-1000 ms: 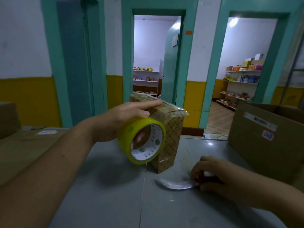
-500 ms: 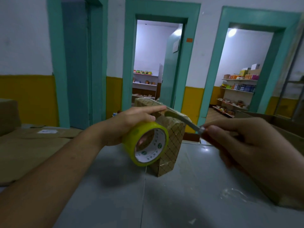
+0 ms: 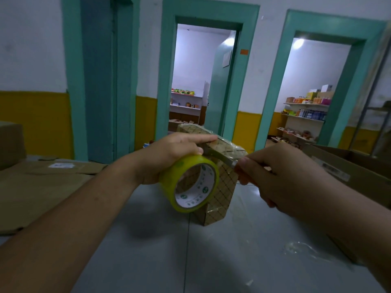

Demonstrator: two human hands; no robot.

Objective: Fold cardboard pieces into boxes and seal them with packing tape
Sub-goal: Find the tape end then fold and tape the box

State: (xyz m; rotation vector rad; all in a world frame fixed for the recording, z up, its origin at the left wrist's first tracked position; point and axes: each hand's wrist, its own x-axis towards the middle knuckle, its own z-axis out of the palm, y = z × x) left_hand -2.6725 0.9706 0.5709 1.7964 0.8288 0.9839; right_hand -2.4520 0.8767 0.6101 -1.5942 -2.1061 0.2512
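Atop the box (image 3: 226,187), left grip (image 3: 169,157) clasps the tape roll (image 3: 182,166); right grip (image 3: 281,178) clenches a blade (image 3: 218,156) that could slip into the thumb

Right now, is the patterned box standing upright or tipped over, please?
Upright: the box stands on its narrow end on the grey table.

Views: one, worn on the person's head.
Position: above the near edge of the table (image 3: 148,261), over both forearms.
Facing: forward and slightly down, across the table toward a wall with open doorways (image 3: 203,81).
Nearness: close; the left hand (image 3: 169,157) and right hand (image 3: 281,178) sit mid-frame.
Lens: wide-angle; the door frames lean at the edges.
Coverage: table below, wall above.
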